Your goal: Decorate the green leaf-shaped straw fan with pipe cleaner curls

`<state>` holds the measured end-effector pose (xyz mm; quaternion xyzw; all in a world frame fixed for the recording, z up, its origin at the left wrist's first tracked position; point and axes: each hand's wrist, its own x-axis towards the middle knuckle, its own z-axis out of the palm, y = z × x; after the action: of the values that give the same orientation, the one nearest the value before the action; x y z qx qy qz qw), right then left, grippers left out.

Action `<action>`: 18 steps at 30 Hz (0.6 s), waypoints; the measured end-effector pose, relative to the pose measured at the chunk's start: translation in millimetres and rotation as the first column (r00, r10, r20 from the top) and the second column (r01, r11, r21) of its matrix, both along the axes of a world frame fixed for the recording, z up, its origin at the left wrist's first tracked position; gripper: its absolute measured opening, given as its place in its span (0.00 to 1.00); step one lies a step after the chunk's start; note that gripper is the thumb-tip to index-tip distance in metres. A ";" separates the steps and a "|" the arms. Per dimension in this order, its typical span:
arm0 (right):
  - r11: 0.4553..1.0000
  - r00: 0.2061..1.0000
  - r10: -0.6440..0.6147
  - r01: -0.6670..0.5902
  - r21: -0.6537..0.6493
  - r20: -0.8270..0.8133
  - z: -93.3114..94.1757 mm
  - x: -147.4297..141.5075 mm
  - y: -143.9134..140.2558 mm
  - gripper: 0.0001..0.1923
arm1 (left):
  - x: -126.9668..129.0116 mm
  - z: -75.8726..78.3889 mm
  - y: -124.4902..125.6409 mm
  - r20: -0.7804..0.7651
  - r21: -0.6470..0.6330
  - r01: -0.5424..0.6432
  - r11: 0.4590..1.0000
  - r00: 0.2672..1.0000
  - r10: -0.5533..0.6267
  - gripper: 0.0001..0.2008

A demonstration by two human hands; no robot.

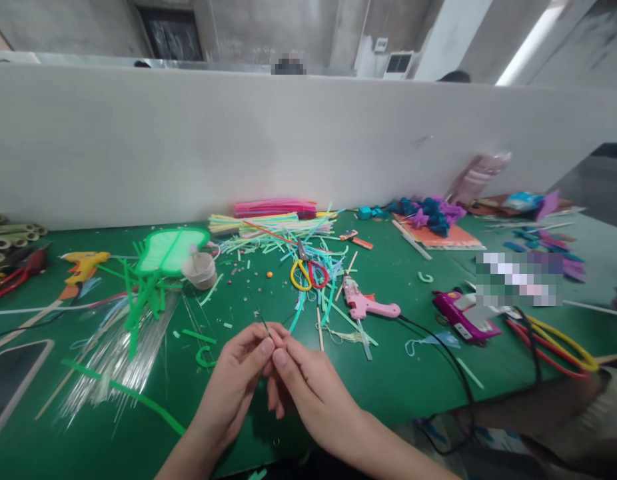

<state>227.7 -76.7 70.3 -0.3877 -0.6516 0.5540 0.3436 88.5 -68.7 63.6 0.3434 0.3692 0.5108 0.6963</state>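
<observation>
My left hand (241, 373) and my right hand (313, 383) meet low in the middle of the view, above the green tabletop. Both are closed, thumbs and fingertips pinched together. A thin dark strand (264, 324), like wire or thread, rises from between the fingertips; its lower part is hidden by them. Left of my hands lies a curled green pipe cleaner (204, 359). Beyond them are scissors (303, 270) with one yellow and one red handle, and a pink glue gun (368, 305).
A green fuzzy-edged panel (171, 252) lies beside a small cup (200, 272). Bundled pipe cleaners (273, 208) rest by the white partition (288, 140). At left are a yellow glue gun (84, 267) and a phone (16, 380). A purple glue gun (466, 317) and its cable are at right, near another person's arm.
</observation>
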 end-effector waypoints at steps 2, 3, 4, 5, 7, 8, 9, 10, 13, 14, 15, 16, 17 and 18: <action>0.992 0.995 -0.070 0.063 0.108 0.069 2.6 1.2 0.2 0.18 | -2.6 4.5 2.1 0.035 0.017 -0.040 0.999 0.999 0.039 0.08; 0.981 0.988 -0.119 0.101 0.164 0.102 3.4 3.1 0.5 0.16 | -4.2 6.5 3.3 0.050 0.025 -0.080 0.997 0.996 0.078 0.08; 0.966 0.976 -0.174 0.143 0.215 0.132 3.6 6.0 1.4 0.14 | -6.0 8.3 4.5 0.057 0.028 -0.121 0.992 0.991 0.119 0.07; 0.948 0.960 -0.232 0.185 0.260 0.160 3.5 9.7 3.3 0.12 | -7.9 9.6 5.8 0.056 0.022 -0.157 0.987 0.986 0.156 0.07; 0.909 0.915 -0.338 0.257 0.327 0.220 2.5 18.8 12.4 0.10 | -12.1 10.5 8.3 0.031 -0.006 -0.208 0.978 0.978 0.208 0.07; 0.891 0.885 -0.384 0.280 0.357 0.263 2.1 23.3 20.3 0.10 | -14.1 10.0 9.5 0.012 -0.018 -0.230 0.973 0.973 0.230 0.08; 0.875 0.846 -0.423 0.289 0.388 0.324 1.9 27.3 30.8 0.10 | -15.9 8.9 10.4 -0.007 -0.028 -0.247 0.968 0.969 0.247 0.08; 0.863 0.801 -0.450 0.277 0.421 0.394 1.9 30.2 43.8 0.11 | -17.5 7.4 11.2 -0.027 -0.035 -0.262 0.965 0.965 0.261 0.10; 0.847 0.540 -0.512 0.188 0.497 0.668 0.9 29.9 92.9 0.13 | -20.3 1.7 12.5 -0.079 -0.054 -0.268 0.962 0.961 0.264 0.16; 0.847 0.498 -0.521 0.197 0.495 0.693 -0.4 26.8 110.3 0.14 | -20.7 -0.2 12.7 -0.088 -0.065 -0.260 0.963 0.963 0.254 0.17; 0.851 0.453 -0.521 0.212 0.480 0.724 -2.6 22.7 126.9 0.15 | -21.0 -1.8 13.0 -0.094 -0.077 -0.250 0.965 0.965 0.243 0.18; 0.852 0.405 -0.524 0.237 0.467 0.749 -5.5 17.9 142.0 0.16 | -21.2 -3.2 13.4 -0.098 -0.088 -0.242 0.966 0.967 0.234 0.19; 0.851 0.364 -0.523 0.266 0.452 0.771 -9.0 13.2 155.2 0.18 | -21.5 -4.4 13.8 -0.102 -0.098 -0.235 0.967 0.969 0.225 0.19; 0.851 0.329 -0.518 0.294 0.435 0.790 -13.0 8.8 166.2 0.18 | -21.8 -5.3 14.3 -0.108 -0.107 -0.230 0.967 0.970 0.218 0.18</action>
<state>236.5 89.4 57.3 -0.7294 -0.6678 0.0893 0.1183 66.7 -54.4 58.3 0.2815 0.4683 0.5463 0.6348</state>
